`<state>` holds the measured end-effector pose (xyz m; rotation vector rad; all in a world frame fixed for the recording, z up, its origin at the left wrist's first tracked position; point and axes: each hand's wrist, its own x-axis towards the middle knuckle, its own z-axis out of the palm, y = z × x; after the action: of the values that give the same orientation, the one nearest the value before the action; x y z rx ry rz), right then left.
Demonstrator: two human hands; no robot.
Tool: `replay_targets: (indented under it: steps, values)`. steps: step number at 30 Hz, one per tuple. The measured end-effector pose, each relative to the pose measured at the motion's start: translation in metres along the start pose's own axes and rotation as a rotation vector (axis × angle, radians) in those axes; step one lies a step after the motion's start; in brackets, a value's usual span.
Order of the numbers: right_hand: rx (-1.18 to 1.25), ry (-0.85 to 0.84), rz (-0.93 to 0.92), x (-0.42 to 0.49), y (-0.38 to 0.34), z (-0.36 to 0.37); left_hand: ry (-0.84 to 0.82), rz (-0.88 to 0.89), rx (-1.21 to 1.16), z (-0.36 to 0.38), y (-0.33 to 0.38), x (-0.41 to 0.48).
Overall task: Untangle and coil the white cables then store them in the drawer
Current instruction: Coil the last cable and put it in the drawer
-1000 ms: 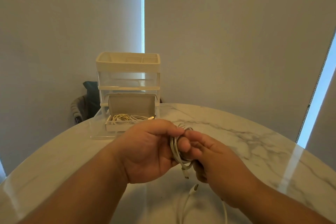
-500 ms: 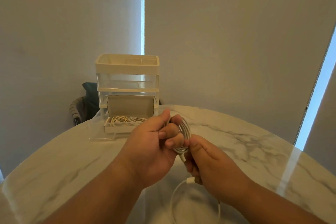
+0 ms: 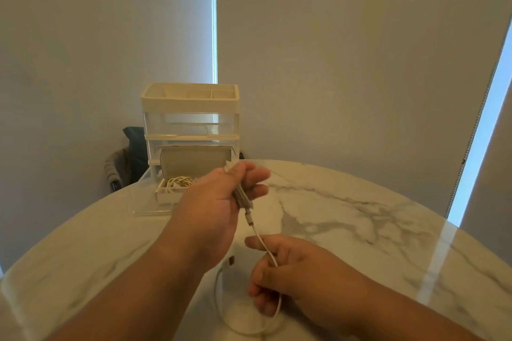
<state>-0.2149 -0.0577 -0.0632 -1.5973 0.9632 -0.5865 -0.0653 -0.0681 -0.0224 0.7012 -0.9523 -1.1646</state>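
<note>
My left hand [image 3: 219, 202] is raised above the marble table [image 3: 360, 216] and grips a bunched coil of white cable [image 3: 241, 196] between thumb and fingers. From the coil a loose strand of cable [image 3: 266, 246] runs down with a plug at its top. It passes through the curled fingers of my right hand [image 3: 288, 271] and loops on the table below. Behind my left hand the pulled-out bottom drawer [image 3: 166, 196] of a clear organiser [image 3: 191, 119] holds another coiled cable [image 3: 177, 183].
The organiser stands at the table's far left, with a cream divided tray on top. A dark chair [image 3: 124, 158] with cloth on it sits behind the table at the left. Closed blinds fill the background. A small dark plug [image 3: 230, 260] lies by my left wrist.
My hands have come apart. The left hand has lifted the coil up and away, and the right hand has dropped lower and slid along the loose strand.
</note>
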Motion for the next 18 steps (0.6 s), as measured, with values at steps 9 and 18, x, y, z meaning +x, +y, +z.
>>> replay_targets:
  steps: [9, 18]
  values:
    - [0.704, -0.087, 0.094, 0.002, -0.005, 0.002, -0.19, 0.237, 0.736, -0.007, -0.011, -0.008]
    - [0.518, -0.078, 0.078, -0.004, -0.011, -0.008, -0.317, 0.404, 1.442, -0.017, -0.021, 0.001]
